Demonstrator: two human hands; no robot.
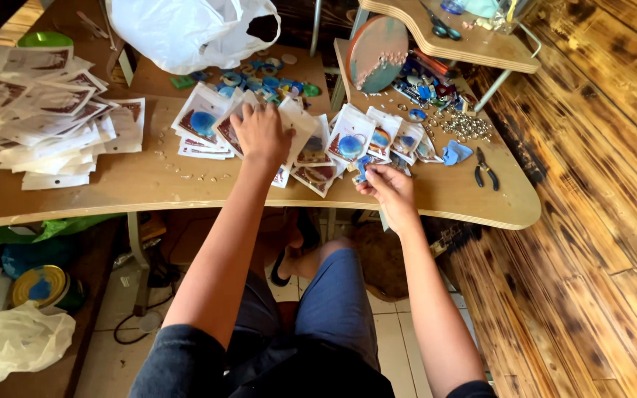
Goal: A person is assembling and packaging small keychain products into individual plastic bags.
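Fingers of the right hand [391,188] pinch a small blue piece [363,169], left hand [259,133] spread flat on clear plastic packets [204,121], black pliers [485,169] just right.

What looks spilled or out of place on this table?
Small pale bits lie scattered loose on the table left of the left hand, like spilled crumbs. The packets under that hand are fanned out unevenly, not stacked. The right hand pinches one small item. Nothing looks damaged.
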